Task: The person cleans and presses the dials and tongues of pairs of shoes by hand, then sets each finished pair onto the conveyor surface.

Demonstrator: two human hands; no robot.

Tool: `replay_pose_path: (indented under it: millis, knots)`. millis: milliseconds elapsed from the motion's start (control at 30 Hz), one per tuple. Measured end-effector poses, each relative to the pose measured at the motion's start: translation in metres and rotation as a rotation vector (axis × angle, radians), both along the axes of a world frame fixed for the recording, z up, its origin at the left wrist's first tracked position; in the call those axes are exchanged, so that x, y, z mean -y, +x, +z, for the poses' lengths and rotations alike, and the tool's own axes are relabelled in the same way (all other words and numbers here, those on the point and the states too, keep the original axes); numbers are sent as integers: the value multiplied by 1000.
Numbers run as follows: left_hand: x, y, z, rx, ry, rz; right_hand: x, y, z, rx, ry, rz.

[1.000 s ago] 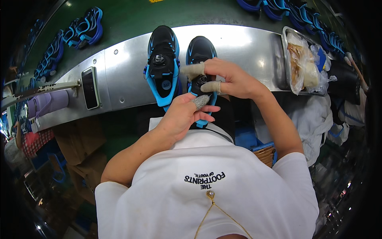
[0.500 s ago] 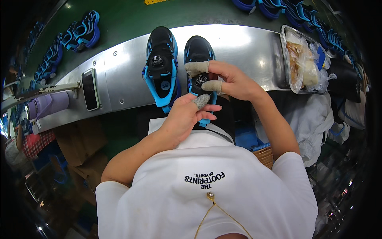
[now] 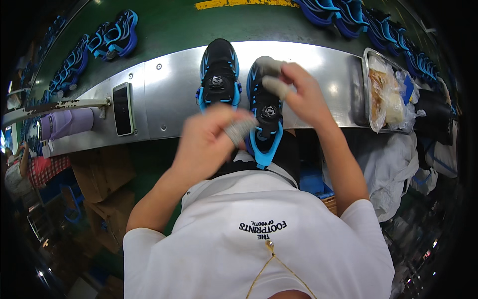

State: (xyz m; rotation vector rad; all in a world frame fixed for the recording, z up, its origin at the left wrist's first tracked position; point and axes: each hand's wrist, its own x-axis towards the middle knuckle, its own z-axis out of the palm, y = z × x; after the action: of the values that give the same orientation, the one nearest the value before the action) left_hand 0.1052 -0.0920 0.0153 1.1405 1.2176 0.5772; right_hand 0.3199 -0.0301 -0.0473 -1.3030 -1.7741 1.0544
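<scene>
Between the hands sits the right shoe [image 3: 267,117], black and blue. The hands are apart, both blurred. Over its toe is the right hand [image 3: 304,94], thumb and forefinger parted; I cannot tell whether they touch it. Beside its heel end, the left hand [image 3: 205,142] has curled fingers, their hold unclear, and hides part of the left shoe [image 3: 219,70]. Left of the hands, a phone [image 3: 122,108] lies on the bench [image 3: 169,99]; right of them, a tray [image 3: 367,92] holds bags [image 3: 393,94].
</scene>
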Motion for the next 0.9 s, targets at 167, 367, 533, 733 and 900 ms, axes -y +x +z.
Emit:
replay_pose_path:
  millis: [167,367,533,733,900]
  knots:
    - [-46,-14,-45,-547,671,136,-92,-54,-44,178,116,134]
    - [-62,-40,-56,-115,344,-123,-123,-121,-101,253,98,159]
    - [-70,-38,-54,-411,347,-165,-127,-121,-92,280,-18,223]
    - [-73,-34,-46,-488,251,-188,-132,-117,-103,247,21,207]
    - [-72,-47,-61,21,270,-210,-131,-119,-95,206,0,253]
